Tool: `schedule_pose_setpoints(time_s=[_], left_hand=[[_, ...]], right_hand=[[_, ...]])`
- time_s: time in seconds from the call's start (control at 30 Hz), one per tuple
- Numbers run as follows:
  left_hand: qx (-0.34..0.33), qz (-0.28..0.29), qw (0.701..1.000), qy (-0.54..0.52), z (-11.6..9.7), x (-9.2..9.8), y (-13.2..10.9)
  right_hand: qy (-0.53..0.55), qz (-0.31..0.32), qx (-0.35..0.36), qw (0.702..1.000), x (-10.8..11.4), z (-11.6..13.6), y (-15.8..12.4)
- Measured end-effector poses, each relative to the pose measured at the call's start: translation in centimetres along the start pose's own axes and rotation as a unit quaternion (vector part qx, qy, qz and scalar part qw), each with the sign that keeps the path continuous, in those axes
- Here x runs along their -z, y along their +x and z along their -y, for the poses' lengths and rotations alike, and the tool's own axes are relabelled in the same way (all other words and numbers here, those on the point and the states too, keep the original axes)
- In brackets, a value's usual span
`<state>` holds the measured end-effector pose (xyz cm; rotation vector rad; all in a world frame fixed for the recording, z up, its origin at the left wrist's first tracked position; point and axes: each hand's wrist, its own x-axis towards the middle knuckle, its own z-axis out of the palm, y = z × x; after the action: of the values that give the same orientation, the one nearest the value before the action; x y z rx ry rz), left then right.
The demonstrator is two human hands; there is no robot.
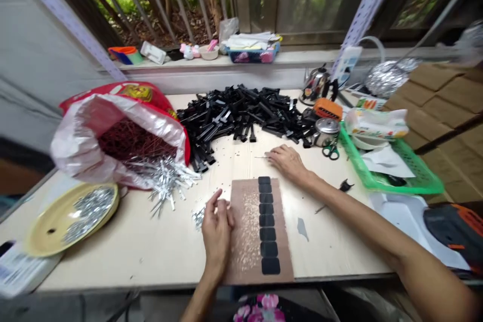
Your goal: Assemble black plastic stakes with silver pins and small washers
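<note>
My left hand (218, 234) rests at the left edge of a brown board (236, 188), its fingers loosely bent and apart, with nothing visible in them. Beside its fingertips lies a small heap of silver metal pieces (197, 217). A column of several black rounded squares (267, 220) runs down the board, next to a worn, speckled patch. Farther forward, my right hand (287, 162) is low over the table, fingers together. A thin wire-like piece (260, 157) sticks out to the left from its fingertips. Ahead of it spreads a large pile of black clip-like parts (241, 110).
At left, a red and white sack (81, 131) spills silver strips (166, 178) near a yellow plate (41, 216). On the right are green-handled scissors (331, 152), a metal tin (326, 132), a green basket (422, 176) and cardboard boxes (433, 110). A grey scrap (302, 229) lies beside the board.
</note>
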<state>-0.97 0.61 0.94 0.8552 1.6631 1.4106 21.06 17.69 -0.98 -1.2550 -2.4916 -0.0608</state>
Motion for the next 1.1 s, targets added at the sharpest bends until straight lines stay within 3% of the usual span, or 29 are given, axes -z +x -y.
schedule_pose_setpoints(time_s=[0.13, 0.2, 0.27, 0.33, 0.53, 0.67, 0.77, 0.87, 0.97, 1.03, 1.1], left_hand=[[-0.084, -0.085, 0.983, 0.138, -0.1, 5.5, 1.6], [-0.136, -0.081, 0.959, 0.235, 0.4, 8.0, 2.0], [-0.179, -0.059, 0.930, 0.316, 1.1, 9.3, 2.0], [-0.224, -0.024, 0.900, 0.373, 1.7, 9.4, 1.7], [-0.332, 0.127, 0.831, 0.427, 2.1, 7.0, 0.4], [-0.351, 0.172, 0.809, 0.438, 2.4, 6.6, 0.3], [-0.354, 0.177, 0.814, 0.424, 2.7, 6.7, 0.3], [-0.291, 0.157, 0.878, 0.347, 2.6, 6.6, 0.3], [-0.093, 0.107, 0.981, 0.134, 1.6, 6.1, 0.3], [0.062, 0.096, 0.992, -0.058, 0.7, 5.5, 0.3], [0.161, 0.105, 0.960, -0.202, -0.3, 4.9, 0.1]], right_hand=[[-0.034, 0.026, 0.019, 0.999, -3.3, 0.0, 1.5], [-0.029, 0.016, 0.006, 0.999, -3.4, -0.2, 1.4], [-0.003, -0.008, -0.014, 1.000, -2.4, -0.1, 1.3], [0.037, -0.036, -0.018, 0.999, -0.7, 0.6, 1.0], [0.134, -0.071, 0.015, 0.988, 3.1, 4.9, -0.9], [0.161, -0.066, 0.009, 0.985, 3.7, 7.4, -2.4], [0.199, -0.054, 0.016, 0.978, 3.9, 9.4, -3.3], [0.229, -0.045, 0.037, 0.972, 4.1, 11.9, -4.3], [0.246, -0.034, 0.066, 0.966, 4.3, 14.1, -4.9], [0.243, -0.030, 0.077, 0.966, 4.6, 15.2, -4.9], [0.232, -0.034, 0.078, 0.969, 4.9, 15.8, -4.8]])
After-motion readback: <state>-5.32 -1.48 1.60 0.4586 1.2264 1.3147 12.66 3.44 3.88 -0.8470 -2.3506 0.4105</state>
